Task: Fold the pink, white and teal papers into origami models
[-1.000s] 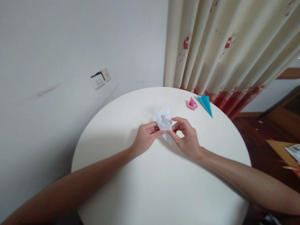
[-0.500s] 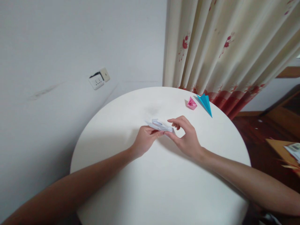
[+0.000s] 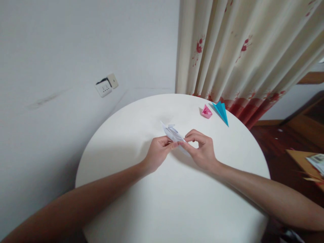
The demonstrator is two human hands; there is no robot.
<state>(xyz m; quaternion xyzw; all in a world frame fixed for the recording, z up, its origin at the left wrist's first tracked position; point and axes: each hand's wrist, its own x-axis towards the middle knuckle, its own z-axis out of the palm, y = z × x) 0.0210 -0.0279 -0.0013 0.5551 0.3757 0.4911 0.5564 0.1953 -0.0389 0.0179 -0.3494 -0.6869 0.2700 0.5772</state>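
A folded white paper (image 3: 173,133) is held tilted above the round white table, with one pointed end up to the left and a small flap standing on it. My left hand (image 3: 159,150) pinches its lower edge between thumb and fingers. On the right side, my right hand (image 3: 201,148) is closed on the paper's other end, thumb and forefinger meeting at it. The thumbs nearly touch each other. Part of the paper is hidden behind the fingers.
The round white table (image 3: 141,209) fills the middle. At its far right lie a pink folded paper boat (image 3: 207,111) and a blue paper plane (image 3: 221,112). A wall with a socket (image 3: 104,88) is at left; a curtain (image 3: 243,50) hangs behind.
The white paper has tilted, its left tip rising and its right end dropping. My right fingers, raised apart from it before, have come down and closed onto it. My left hand has barely moved.
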